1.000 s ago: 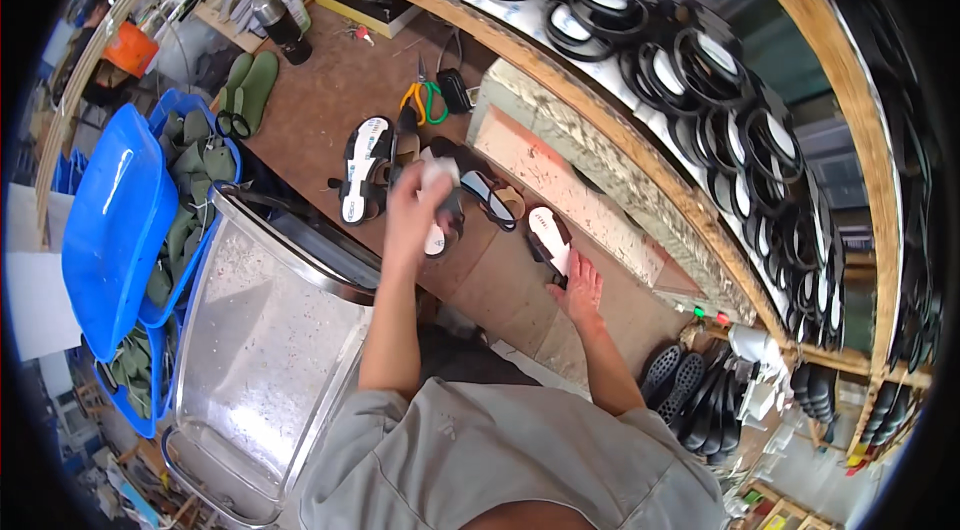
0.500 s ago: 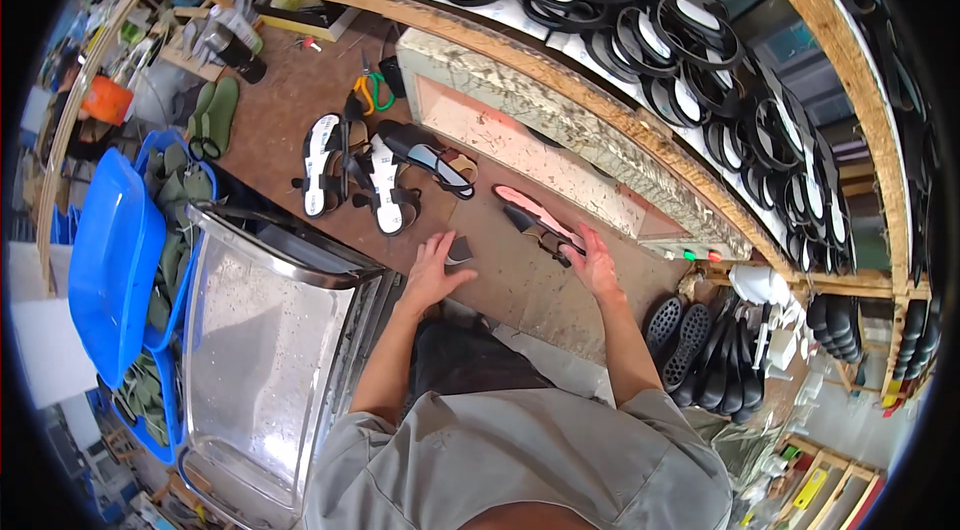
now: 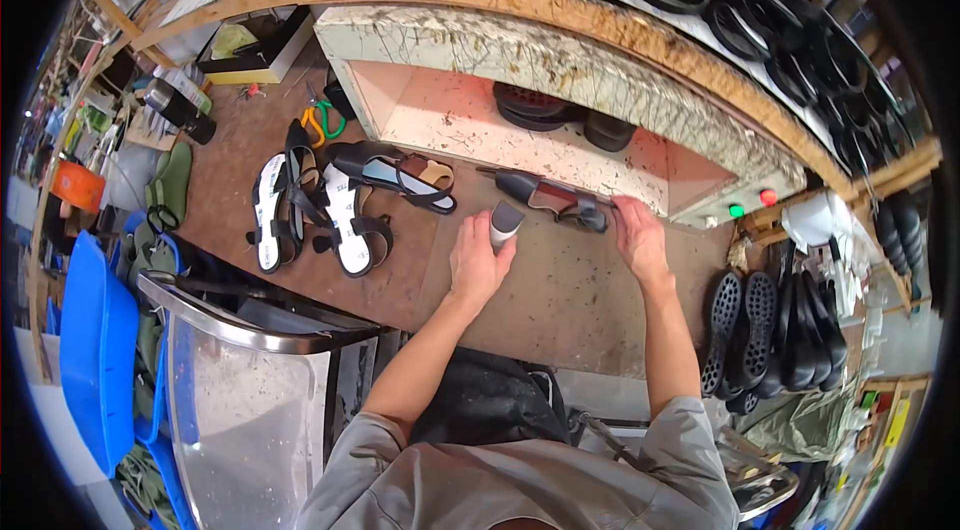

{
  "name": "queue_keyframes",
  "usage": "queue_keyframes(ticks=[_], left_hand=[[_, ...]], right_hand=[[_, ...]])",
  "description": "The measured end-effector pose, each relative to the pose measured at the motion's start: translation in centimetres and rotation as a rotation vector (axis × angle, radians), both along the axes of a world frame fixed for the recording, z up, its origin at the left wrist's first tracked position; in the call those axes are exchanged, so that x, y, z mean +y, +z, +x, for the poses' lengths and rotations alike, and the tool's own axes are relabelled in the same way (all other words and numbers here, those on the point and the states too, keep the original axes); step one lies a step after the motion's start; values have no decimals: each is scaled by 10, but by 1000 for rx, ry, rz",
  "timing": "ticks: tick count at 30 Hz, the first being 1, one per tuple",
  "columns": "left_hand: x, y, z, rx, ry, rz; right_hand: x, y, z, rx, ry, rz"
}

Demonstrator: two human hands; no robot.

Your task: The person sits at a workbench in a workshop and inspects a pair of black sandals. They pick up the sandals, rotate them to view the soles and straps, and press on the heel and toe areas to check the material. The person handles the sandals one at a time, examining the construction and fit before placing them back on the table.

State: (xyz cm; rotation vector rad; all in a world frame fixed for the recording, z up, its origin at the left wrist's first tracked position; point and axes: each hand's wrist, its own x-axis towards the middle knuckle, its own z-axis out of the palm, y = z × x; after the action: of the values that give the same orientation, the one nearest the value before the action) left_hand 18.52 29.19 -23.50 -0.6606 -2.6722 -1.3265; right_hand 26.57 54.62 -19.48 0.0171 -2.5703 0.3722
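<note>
My left hand (image 3: 482,258) is closed around a small block (image 3: 507,219) with a dark grey face and pale side, shaped like a shoe heel. To its right, a black strapped shoe (image 3: 558,202) lies tipped on the bench, toe pointing left. The fingers of my right hand (image 3: 642,238) pinch the shoe's right end. Left of my hands sit a pair of black sandals with white insoles, one sandal (image 3: 350,230) overlapping its neighbour (image 3: 270,215). A black shoe with a grey-blue insole (image 3: 395,173) rests behind them.
A pale open-fronted box (image 3: 420,110) with dark soles (image 3: 535,108) inside and green and red buttons stands behind the bench (image 3: 480,320). Scissors (image 3: 320,120) lie left. A clear-panelled metal frame (image 3: 250,410) and blue baskets (image 3: 95,340) stand left. Black soles (image 3: 740,330) hang right.
My left hand has closed on the small block and lifted it toward the shoe. The shoe has been turned over from its pink side. The view has shifted, showing more inside the box.
</note>
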Motion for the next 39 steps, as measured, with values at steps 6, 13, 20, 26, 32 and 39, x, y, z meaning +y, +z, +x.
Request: queue_keyframes(ticks=[6,13,20,26,32,39], left_hand=[[4,-19,-7,110,-41,-6],[5,-11,10,26,-26,-32],[-82,-12,111,123,79,186],[-178,-66,205,-85,105,266],[-284,-125,321,-500,270,-155],[-360,-240,421,-820,446,-298]], right_hand=[[4,-18,-3,51,-60,0],[0,-17,13,-115,-191,-135],[-32,1,76,-163,-311,-366],[-136,-71,168,109,-110,-430],[-220,-102,252,-172,53,-532],[-128,-216,301,-268,-186,-991]])
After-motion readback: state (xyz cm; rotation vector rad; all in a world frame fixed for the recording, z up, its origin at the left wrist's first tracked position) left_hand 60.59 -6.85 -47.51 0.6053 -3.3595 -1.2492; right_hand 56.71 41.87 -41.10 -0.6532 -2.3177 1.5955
